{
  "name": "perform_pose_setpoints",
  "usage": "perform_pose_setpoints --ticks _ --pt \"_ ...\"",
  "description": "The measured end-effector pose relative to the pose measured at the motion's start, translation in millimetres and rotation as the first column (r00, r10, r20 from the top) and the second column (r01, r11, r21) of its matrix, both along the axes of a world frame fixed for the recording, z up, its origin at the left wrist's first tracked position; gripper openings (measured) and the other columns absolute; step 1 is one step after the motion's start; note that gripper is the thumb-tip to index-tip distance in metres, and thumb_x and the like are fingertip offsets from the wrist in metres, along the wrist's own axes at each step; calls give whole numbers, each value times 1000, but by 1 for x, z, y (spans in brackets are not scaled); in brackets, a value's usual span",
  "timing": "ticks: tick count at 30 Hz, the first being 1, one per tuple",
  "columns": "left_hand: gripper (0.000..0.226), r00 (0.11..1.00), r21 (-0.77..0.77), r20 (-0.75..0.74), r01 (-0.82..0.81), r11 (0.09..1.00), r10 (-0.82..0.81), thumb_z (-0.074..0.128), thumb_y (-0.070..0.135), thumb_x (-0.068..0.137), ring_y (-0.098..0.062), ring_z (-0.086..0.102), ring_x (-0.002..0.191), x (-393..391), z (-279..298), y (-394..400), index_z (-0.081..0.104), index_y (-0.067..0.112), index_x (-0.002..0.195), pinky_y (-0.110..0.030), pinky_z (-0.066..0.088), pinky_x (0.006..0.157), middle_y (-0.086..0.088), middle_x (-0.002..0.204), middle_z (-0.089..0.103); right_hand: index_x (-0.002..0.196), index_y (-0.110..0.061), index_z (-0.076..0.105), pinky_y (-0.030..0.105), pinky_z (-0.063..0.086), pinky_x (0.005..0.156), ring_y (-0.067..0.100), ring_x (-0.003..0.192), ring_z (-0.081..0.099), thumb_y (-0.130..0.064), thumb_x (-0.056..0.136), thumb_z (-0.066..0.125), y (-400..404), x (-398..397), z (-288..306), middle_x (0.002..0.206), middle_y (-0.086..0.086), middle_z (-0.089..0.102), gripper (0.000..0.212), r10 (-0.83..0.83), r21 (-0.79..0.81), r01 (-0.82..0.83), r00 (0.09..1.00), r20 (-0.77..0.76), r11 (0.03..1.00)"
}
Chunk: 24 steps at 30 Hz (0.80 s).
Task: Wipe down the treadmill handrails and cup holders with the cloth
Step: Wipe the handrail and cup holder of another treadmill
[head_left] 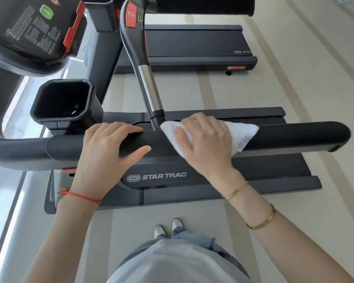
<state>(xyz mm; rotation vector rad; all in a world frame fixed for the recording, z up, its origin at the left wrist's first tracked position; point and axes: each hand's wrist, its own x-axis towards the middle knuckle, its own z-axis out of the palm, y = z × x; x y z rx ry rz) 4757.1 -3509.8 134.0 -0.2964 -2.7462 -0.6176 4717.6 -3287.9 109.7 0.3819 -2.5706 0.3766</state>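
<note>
1. The cup holder [62,100] is a dark, matte plastic well with an octagonal rim; its inside is in shadow, with one small bright glint low on the inner wall, and I cannot tell whether anything lies in it.
2. The handrail [294,136] is a thick, black, rounded bar with a soft matte skin, running across the view and ending in a blunt cap at the right.
3. The white cloth [242,134] is a folded, fluffy terry towel draped over the top of the handrail, just right of where the slanted bar joins it; a printed label shows near its right corner.
4. The right hand [202,137] lies flat on the cloth, fingers spread and only gently bent, pressing it against the rail rather than clutching it.
5. The left hand [110,146] rests on the handrail left of the cloth, near the cup holder, fingers over the top and thumb along the near side in a loose, open hold.
6. The heart-rate grip bar [149,88] slants down to the rail, polished chrome in the middle, black plastic above and below.
7. The side panel [164,176] below reads "STAR TRAC" in pale lettering.
</note>
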Motion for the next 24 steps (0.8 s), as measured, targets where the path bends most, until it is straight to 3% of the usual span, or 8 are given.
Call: perform_pose_setpoints --ticks 5,9,12,18,24 --pt "38 1000 1 8 -10 1000 10 64 52 82 -17 62 92 -3 4 10 70 22 105 -36 35 103 9 101 69 96 -19 69 39 44 71 24 73 56 -42 100 32 22 -3 3 94 -1 66 44 98 42 -100 995 32 994" --pt "35 1000 -11 11 -13 1000 13 65 48 84 -18 63 96 -1 6 14 70 21 106 -37 37 103 8 103 69 74 -16 66 37 40 64 26 61 51 -36 95 36 59 -11 12 78 2 66 42 -91 5 91 989 116 996" --pt "33 1000 -15 7 -17 1000 17 67 45 87 -19 63 99 0 5 15 70 21 108 -35 34 104 7 105 69 61 -15 59 34 37 61 26 56 44 -36 93 35 43 -16 14 69 5 63 44 -190 -9 194 969 155 981" --pt "31 1000 -17 14 -14 1000 14 71 39 88 -20 62 103 3 3 16 69 19 111 -37 34 105 5 109 69 86 -18 71 38 41 70 24 68 53 -39 97 33 -17 1 8 84 0 66 45 -59 9 58 993 103 998" --pt "28 999 -5 17 37 999 -37 67 35 89 -18 61 102 2 6 32 68 21 113 -37 35 103 7 110 69 87 -19 71 40 43 70 25 71 57 -39 97 41 7 -1 2 87 -2 67 37 14 -15 -13 1000 12 1000"
